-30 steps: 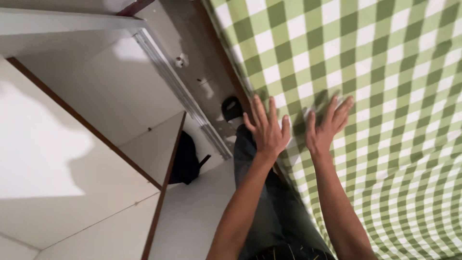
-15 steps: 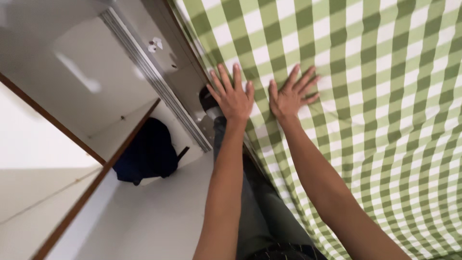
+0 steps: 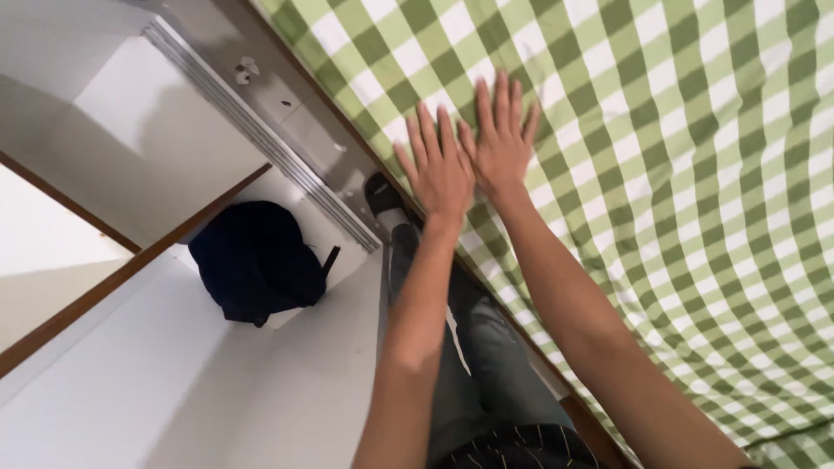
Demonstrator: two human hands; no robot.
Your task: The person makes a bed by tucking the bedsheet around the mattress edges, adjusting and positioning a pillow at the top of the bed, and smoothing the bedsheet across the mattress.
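Observation:
A green and white checked cloth [image 3: 678, 174] covers a flat surface filling the right side of the view. My left hand [image 3: 439, 169] lies flat near the cloth's edge with its fingers spread and nothing in it. My right hand [image 3: 499, 143] rests flat on the cloth right beside the left one, fingers stretched out, also holding nothing. The two hands nearly touch. My legs in dark trousers [image 3: 473, 347] stand against the covered surface.
A dark bag [image 3: 256, 260] sits on the pale floor beside a white wall with a brown trim [image 3: 113, 278]. A metal sliding rail [image 3: 252, 130] runs along the floor. My foot in a dark shoe [image 3: 382, 195] is near the rail.
Both hands have slid forward along the cloth and come together, the right one moving left. The view has tilted, showing more of the dark bag.

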